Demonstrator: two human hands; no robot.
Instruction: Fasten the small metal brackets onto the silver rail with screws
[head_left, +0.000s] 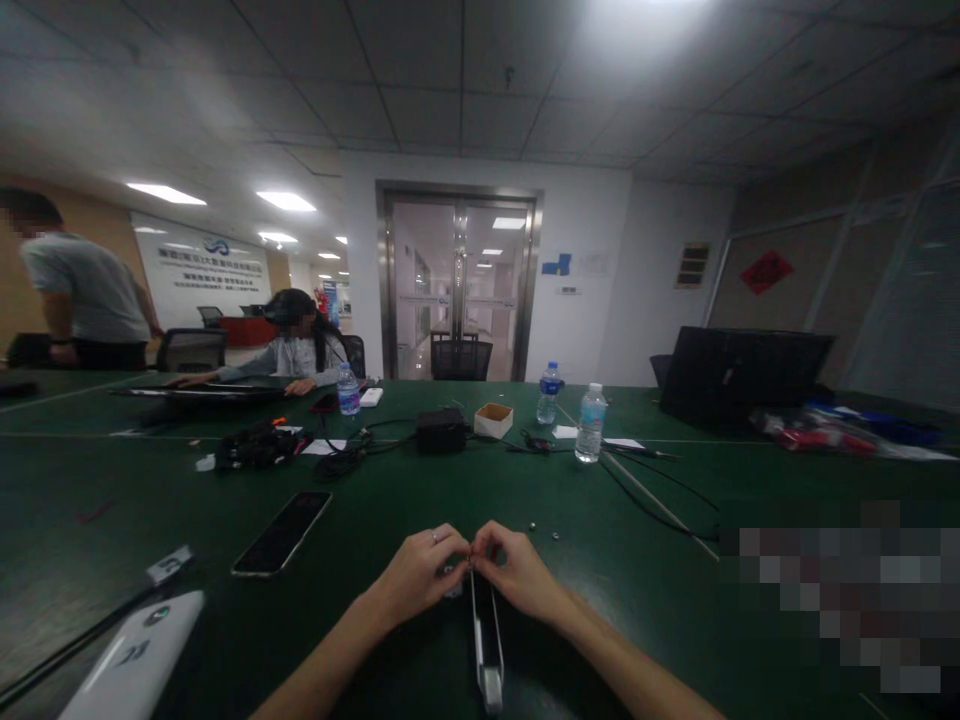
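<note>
My left hand (421, 577) and my right hand (519, 568) meet at the centre front, thumbs and fingertips pinched together. What sits between the fingertips is too small and covered to make out. Just below them, a long narrow object with silver-white edges and a dark middle (488, 640) lies pointing toward me, its far end under the fingers. A ring shows on one left finger. By that hand's fingertips is a small pale piece (453, 588), partly hidden. Beyond the right hand lie two small shiny metal bits (555, 536).
A phone (283, 533) and a white device (139, 655) with a cable lie to the left. Farther back are a small open box (493, 420), a black box (441, 430), cables and water bottles (591, 424). Another person (300, 345) sits across the green table (382, 500).
</note>
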